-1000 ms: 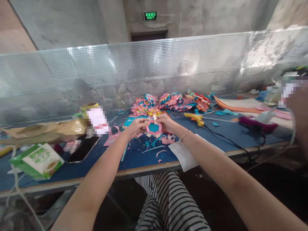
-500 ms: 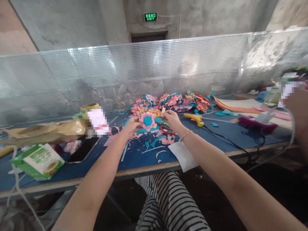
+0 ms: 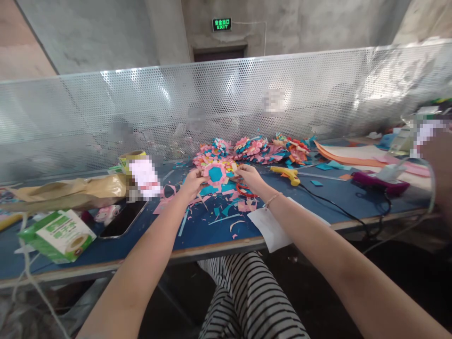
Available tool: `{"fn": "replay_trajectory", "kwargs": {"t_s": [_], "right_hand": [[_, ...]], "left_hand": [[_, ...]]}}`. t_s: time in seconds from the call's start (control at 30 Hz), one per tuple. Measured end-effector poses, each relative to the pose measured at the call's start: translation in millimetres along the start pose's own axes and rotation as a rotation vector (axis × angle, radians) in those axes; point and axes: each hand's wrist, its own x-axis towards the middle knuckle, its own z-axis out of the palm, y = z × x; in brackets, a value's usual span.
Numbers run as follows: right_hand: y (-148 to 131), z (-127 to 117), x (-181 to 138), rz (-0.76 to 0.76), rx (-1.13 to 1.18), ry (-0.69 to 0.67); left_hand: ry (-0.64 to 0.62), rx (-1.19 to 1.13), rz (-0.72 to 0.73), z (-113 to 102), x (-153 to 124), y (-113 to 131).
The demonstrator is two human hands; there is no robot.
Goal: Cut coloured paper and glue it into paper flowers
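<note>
Toward the pink-and-blue paper flower, held above the table by its left edge in the left hand, a pale slip has been brought; just right of the flower, it is pinched roughly upright in the right hand.

The single view comes from the person's head, above and just behind the near edge of the table, facing forward and down. It is close: both forearms run in from the bottom, and striped trousers show below that edge (the wearer's own legs). The left hand and right hand sit near the middle; past the far edge, it reaches the perforated screen and a distant exit sign.
</note>
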Motion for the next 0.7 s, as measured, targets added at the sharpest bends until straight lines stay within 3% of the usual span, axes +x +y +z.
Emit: {"fn": "replay_trajectory", "kwargs": {"t_s": [0.27,0.43,0.57,0.7], "right_hand": [[-4,2,-3,-0.027,0.090,-0.041],[3,5,0,0.049,0.016,0.001],[9,5,0,0.051,-0.071,-0.051],[14,4,2,0.045,-0.155,-0.085]], "left_hand": [[0.121,-0.079,-0.047,2,-3,6],[0.099,-0.109,0.005,1,-1,6],[0.130,-0.043,0.010,1,1,4],[0.071,-0.034,0.017,2,0,2]]}}
